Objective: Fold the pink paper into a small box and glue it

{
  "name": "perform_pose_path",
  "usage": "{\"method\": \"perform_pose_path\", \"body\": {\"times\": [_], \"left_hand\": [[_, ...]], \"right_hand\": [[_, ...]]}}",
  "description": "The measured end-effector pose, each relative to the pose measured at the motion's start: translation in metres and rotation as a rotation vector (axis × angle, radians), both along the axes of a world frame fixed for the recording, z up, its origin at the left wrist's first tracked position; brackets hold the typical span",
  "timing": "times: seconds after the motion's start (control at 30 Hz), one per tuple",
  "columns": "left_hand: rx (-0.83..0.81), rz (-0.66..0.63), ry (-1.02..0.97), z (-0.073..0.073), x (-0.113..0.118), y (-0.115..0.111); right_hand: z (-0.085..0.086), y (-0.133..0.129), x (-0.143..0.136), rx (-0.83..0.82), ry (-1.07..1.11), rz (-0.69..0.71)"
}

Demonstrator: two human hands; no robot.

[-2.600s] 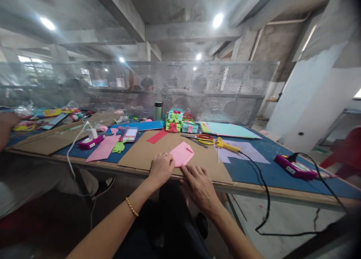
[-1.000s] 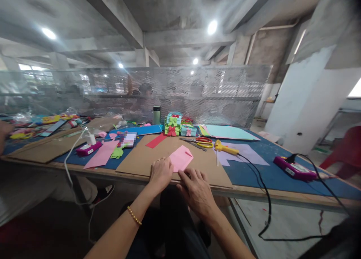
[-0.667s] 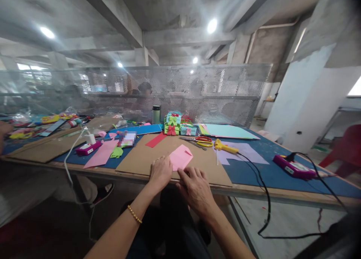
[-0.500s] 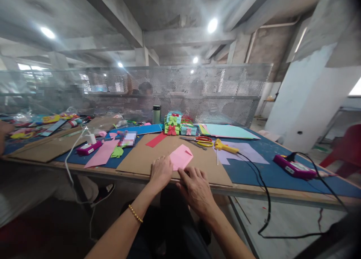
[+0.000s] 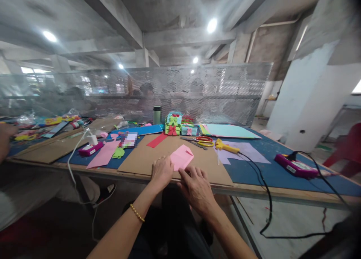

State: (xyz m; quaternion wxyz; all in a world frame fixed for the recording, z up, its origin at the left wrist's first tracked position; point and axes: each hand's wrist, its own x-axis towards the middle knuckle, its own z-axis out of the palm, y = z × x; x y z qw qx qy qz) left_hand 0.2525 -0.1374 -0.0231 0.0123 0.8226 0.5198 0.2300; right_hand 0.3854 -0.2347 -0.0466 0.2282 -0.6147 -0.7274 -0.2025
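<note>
A folded piece of pink paper (image 5: 182,158) lies on the brown cardboard (image 5: 149,159) in front of me, with a small flap near its upper right corner. My left hand (image 5: 163,172) holds its left edge, the fingers close together and partly hidden. At the lower edge my right hand (image 5: 196,185) grips the paper between thumb and curled index finger; the other fingers are bent against the cardboard. Beyond the paper lie scissors with red and yellow handles (image 5: 204,139), and a yellow glue gun (image 5: 227,146) rests to the right.
Small paper boxes with bows (image 5: 172,125) stand at the back beside a green bottle (image 5: 157,115). A red strip (image 5: 156,140) lies on the cardboard. Purple power strips (image 5: 295,165) sit at both sides, cords hanging over the edge. Another person's hand (image 5: 6,137) shows far left.
The view has shifted very slightly. Both hands keep their places on the pink paper, which looks the same. At far left, the other person's hand reaches a little further into view.
</note>
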Motion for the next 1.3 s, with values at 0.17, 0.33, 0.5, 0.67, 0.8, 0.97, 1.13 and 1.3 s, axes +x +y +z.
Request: {"method": "perform_pose_path", "body": {"times": [0.17,0.33,0.5,0.67,0.8,0.97,1.13,1.3], "left_hand": [[-0.003,0.022,0.001,0.0,0.0,-0.001],[-0.014,0.023,0.006,-0.002,0.001,0.002],[-0.022,0.026,0.006,0.0,0.002,0.003],[-0.01,0.026,-0.003,-0.001,0.001,0.003],[0.045,0.011,-0.007,-0.003,-0.001,-0.001],[0.149,-0.104,0.045,-0.004,-0.006,-0.014],[0.313,-0.252,0.173,-0.008,-0.017,-0.027],[0.379,-0.245,0.179,-0.021,-0.027,-0.032]], "right_hand": [[0.001,-0.001,-0.001,-0.004,0.003,-0.006],[-0.001,-0.001,0.0,-0.01,0.007,0.002],[-0.001,-0.001,0.0,0.004,0.002,0.0],[0.0,-0.001,0.0,0.004,0.0,0.002],[0.0,-0.001,-0.001,-0.008,0.008,0.007],[0.001,-0.002,-0.001,-0.028,0.008,-0.003],[0.003,-0.001,-0.001,-0.027,0.01,0.004],[0.004,0.0,-0.003,-0.015,0.021,-0.001]]}}
